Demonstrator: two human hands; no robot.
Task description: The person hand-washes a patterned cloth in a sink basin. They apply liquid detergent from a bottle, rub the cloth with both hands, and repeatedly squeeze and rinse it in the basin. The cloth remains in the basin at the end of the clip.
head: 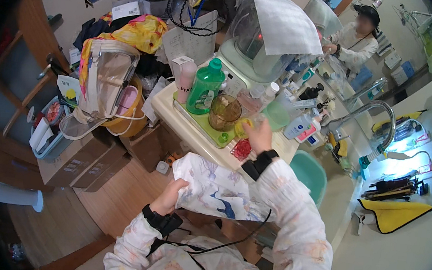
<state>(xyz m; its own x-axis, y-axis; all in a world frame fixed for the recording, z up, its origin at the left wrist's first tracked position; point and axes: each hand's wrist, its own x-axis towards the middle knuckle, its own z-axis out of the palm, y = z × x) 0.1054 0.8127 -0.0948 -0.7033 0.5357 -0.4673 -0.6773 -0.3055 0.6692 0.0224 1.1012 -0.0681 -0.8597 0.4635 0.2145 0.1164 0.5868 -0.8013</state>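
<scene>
My left hand (170, 196) grips the left end of a white cloth (213, 190) printed with whales and sea plants. The cloth hangs over my front towards my right forearm. Over the counter, my right hand (259, 135) has its fingers around a small yellow container (243, 127); the palm hides part of it. Just below lies a clear red object (241, 150). To its left, a brown tinted glass (225, 113) and a green dish-soap bottle (206, 90) stand on a green tray (201, 127). A small green item (223, 138) sits at the tray's corner.
Behind the tray stands a clear-domed appliance (245, 54) under a white cloth. Lotion bottles (298, 126) crowd the faucet (358, 111); a teal basin (309, 173) sits below. At left, a clear bag (108, 78) and cardboard boxes (77, 163) are piled. A mirror reflects a person.
</scene>
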